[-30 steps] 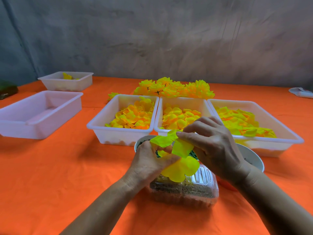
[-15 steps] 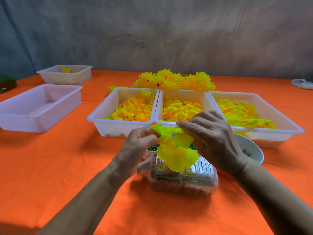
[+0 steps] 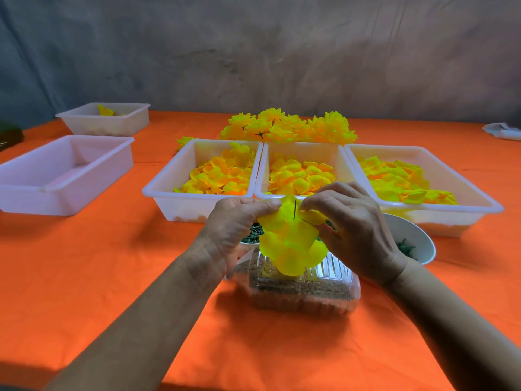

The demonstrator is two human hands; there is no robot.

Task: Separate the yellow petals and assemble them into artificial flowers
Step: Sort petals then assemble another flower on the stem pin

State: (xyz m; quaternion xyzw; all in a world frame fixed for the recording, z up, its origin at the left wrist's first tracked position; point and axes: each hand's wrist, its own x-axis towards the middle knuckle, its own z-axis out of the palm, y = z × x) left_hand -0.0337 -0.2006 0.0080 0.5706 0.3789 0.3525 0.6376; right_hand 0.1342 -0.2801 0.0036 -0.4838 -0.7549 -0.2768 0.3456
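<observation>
Head view: petal trays [image 3: 203, 193] behind clear box [image 3: 304, 294].

Text: none readable
Labels, brands: none readable on trays [image 3: 203, 198] or clear box [image 3: 332, 280]
Numbers, signs: none

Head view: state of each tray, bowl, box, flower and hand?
Left hand: pinching yellow fabric petal cluster.
Right hand: pinching the same cluster.
Cluster: held above clear plastic box; thin dark stem pokes up through it.
Three white plastic trays: hold loose petals.
Pink tray: no petals visible.
White bowl: holds green parts.
Finished yellow flowers: piled behind trays.
</observation>
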